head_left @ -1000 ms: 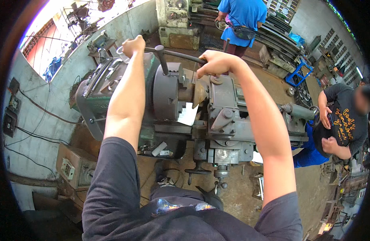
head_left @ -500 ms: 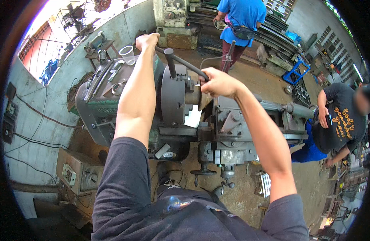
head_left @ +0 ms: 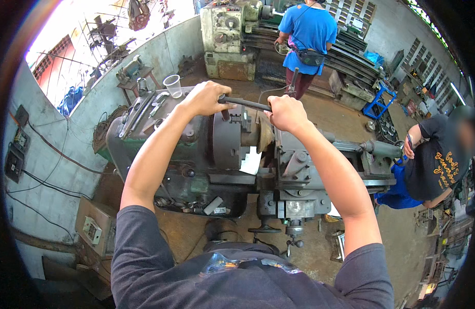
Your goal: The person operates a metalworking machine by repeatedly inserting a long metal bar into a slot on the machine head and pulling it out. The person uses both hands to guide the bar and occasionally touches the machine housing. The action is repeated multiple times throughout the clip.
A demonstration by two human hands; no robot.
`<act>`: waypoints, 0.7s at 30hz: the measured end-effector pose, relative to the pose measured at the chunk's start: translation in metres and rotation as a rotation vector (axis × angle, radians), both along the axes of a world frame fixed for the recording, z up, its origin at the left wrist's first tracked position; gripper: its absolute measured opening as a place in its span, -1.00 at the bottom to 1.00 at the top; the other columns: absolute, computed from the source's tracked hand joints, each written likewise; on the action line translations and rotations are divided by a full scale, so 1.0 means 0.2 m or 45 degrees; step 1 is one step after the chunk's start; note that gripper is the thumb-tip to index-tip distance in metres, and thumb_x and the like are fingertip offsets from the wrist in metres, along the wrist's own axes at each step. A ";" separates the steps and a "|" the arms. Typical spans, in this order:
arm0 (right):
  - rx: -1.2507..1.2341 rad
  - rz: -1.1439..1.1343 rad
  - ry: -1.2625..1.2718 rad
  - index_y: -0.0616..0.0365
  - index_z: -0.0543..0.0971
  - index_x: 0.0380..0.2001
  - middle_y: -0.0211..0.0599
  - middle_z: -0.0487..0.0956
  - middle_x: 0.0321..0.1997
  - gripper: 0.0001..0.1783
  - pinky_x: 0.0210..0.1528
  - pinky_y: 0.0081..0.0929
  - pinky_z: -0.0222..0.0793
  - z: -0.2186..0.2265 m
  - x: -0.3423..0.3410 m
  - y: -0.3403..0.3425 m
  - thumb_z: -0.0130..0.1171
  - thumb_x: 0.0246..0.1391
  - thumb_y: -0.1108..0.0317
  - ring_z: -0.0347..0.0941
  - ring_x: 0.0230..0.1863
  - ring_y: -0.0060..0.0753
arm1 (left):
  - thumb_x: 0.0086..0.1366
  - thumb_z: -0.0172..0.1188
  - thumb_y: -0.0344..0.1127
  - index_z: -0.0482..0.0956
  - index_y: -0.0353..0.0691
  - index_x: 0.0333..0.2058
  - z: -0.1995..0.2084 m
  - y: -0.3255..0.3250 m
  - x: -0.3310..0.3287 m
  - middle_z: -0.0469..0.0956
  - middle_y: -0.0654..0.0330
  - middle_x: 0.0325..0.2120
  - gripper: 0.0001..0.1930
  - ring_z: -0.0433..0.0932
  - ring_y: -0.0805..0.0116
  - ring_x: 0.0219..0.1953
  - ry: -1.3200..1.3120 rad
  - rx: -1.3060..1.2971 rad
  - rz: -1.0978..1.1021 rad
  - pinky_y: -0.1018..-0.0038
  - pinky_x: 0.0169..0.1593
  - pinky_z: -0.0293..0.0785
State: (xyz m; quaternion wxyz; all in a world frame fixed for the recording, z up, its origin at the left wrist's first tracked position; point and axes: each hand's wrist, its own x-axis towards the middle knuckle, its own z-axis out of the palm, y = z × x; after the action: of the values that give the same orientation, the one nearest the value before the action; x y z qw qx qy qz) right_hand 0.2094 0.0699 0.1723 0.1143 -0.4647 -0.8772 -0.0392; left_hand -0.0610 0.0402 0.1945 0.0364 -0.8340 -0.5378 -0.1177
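Note:
Both of my hands are on the dark crossbar of a T-handled chuck key [head_left: 249,104], whose stem goes down to the top of the lathe chuck [head_left: 226,141]. My left hand [head_left: 205,98] is closed round the bar's left part, above the headstock side. Toward the right end, my right hand [head_left: 287,113] grips the same bar with curled fingers. A brownish round workpiece [head_left: 266,136] sits at the chuck's right face, below my right hand. Beside it is the tool post [head_left: 298,160] on the carriage. A white sheet [head_left: 251,161] hangs below the chuck jaws.
A clear plastic cup [head_left: 172,86] and several tools lie on the headstock. A person in a blue shirt [head_left: 308,33] stands at another lathe [head_left: 228,31] at the back. Another person in a black shirt [head_left: 437,157] is close by at the right, near the tailstock [head_left: 380,143].
My left hand has moved right and nearer along with its end of the bar. The bar has swung round and shows shorter between my hands. My right hand stays about level.

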 end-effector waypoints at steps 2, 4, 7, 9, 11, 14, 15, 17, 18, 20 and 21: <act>0.032 0.025 -0.040 0.12 0.63 -0.21 -0.01 0.69 -0.26 -0.64 -0.08 -0.02 0.59 0.01 -0.01 -0.01 0.37 0.09 0.07 0.67 -0.14 0.12 | 0.11 0.41 0.02 0.73 -0.15 -0.17 -0.03 -0.04 0.00 0.71 -0.05 -0.36 -0.58 0.69 -0.11 -0.26 -0.053 -0.006 0.041 0.10 -0.11 0.61; 0.020 0.013 -0.105 0.13 0.63 -0.23 -0.02 0.70 -0.26 -0.63 -0.11 -0.02 0.58 0.02 0.00 -0.05 0.39 0.07 0.08 0.67 -0.14 0.12 | 0.11 0.38 -0.15 0.68 -0.18 -0.32 -0.07 -0.06 0.00 0.65 -0.08 -0.47 -0.75 0.66 -0.15 -0.33 -0.181 0.112 -0.021 0.08 -0.22 0.54; 0.031 -0.074 0.099 0.15 0.58 -0.22 -0.06 0.68 -0.26 -0.58 -0.15 0.03 0.56 0.05 0.03 -0.16 0.45 0.01 0.09 0.66 -0.20 0.13 | 0.05 0.37 -0.18 0.68 -0.15 -0.33 -0.11 -0.09 0.00 0.65 -0.05 -0.48 -0.76 0.65 -0.13 -0.34 -0.280 0.139 -0.017 0.09 -0.24 0.54; 0.205 -0.138 0.280 0.15 0.55 -0.18 -0.10 0.66 -0.25 -0.58 -0.16 -0.06 0.55 0.05 0.07 -0.27 0.47 0.00 0.18 0.64 -0.23 0.01 | 0.03 0.36 -0.19 0.68 -0.11 -0.34 -0.09 -0.13 0.00 0.66 0.02 -0.48 -0.78 0.66 -0.06 -0.36 -0.251 0.154 -0.041 0.11 -0.28 0.55; 0.278 -0.217 0.589 0.15 0.50 -0.12 -0.15 0.62 -0.23 -0.56 -0.16 -0.19 0.53 0.01 0.08 -0.38 0.47 0.00 0.28 0.61 -0.24 -0.13 | 0.09 0.32 -0.18 0.67 -0.07 -0.31 -0.04 -0.19 0.00 0.68 0.09 -0.48 -0.80 0.68 -0.03 -0.39 -0.325 0.296 -0.090 0.08 -0.30 0.56; 0.300 -0.325 1.212 0.19 0.42 0.02 -0.26 0.54 -0.18 -0.50 -0.16 -0.43 0.46 -0.14 0.05 -0.55 0.42 0.05 0.42 0.52 -0.25 -0.38 | 0.09 0.34 -0.17 0.66 -0.03 -0.31 0.11 -0.26 -0.09 0.67 0.17 -0.48 -0.81 0.69 0.05 -0.39 -0.324 0.646 -0.101 0.12 -0.30 0.55; 0.392 -0.295 1.412 0.21 0.39 0.07 -0.30 0.52 -0.16 -0.48 -0.15 -0.51 0.42 -0.20 0.03 -0.61 0.39 0.08 0.47 0.48 -0.24 -0.47 | 0.09 0.38 -0.15 0.71 -0.03 -0.29 0.17 -0.26 -0.14 0.69 0.11 -0.44 -0.79 0.70 0.02 -0.36 -0.475 0.621 -0.116 0.17 -0.23 0.59; 0.197 -0.369 1.837 0.21 0.37 0.11 -0.31 0.52 -0.11 -0.41 -0.15 -0.45 0.42 -0.32 -0.04 -0.64 0.42 0.07 0.39 0.48 -0.20 -0.48 | 0.12 0.41 -0.10 0.75 -0.11 -0.27 0.25 -0.21 -0.24 0.71 0.03 -0.40 -0.73 0.71 -0.01 -0.31 -0.599 0.591 0.093 0.21 -0.15 0.61; 0.079 -0.476 1.624 0.23 0.37 0.14 -0.22 0.53 -0.06 -0.34 -0.06 -0.37 0.43 -0.36 -0.08 -0.64 0.45 0.04 0.32 0.49 -0.12 -0.37 | 0.15 0.41 -0.08 0.75 -0.17 -0.26 0.26 -0.18 -0.29 0.71 0.00 -0.40 -0.69 0.71 0.01 -0.31 -0.735 0.444 0.242 0.23 -0.13 0.59; 0.027 -0.481 1.213 0.28 0.36 0.21 -0.05 0.51 0.07 -0.18 0.14 -0.19 0.39 -0.46 -0.23 -0.64 0.51 -0.03 0.16 0.46 0.06 -0.12 | 0.21 0.40 -0.04 0.74 -0.32 -0.25 0.18 -0.16 -0.38 0.67 0.00 -0.46 -0.61 0.65 0.18 -0.37 -0.899 0.488 0.330 0.28 -0.17 0.52; 0.042 -0.427 0.991 0.31 0.34 0.25 0.04 0.49 0.14 -0.09 0.24 -0.09 0.34 -0.49 -0.32 -0.60 0.53 -0.07 0.07 0.43 0.16 0.02 | 0.21 0.40 -0.05 0.74 -0.32 -0.25 0.11 -0.16 -0.42 0.66 0.04 -0.48 -0.61 0.62 0.24 -0.38 -1.019 0.366 0.387 0.31 -0.19 0.50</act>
State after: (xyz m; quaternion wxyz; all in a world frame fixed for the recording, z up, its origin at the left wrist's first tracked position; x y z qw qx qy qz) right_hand 0.1451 -0.0493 0.0751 0.4364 -0.5792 -0.6802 0.1072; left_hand -0.1440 0.0091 0.2172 -0.0420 -0.6208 -0.6042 -0.4978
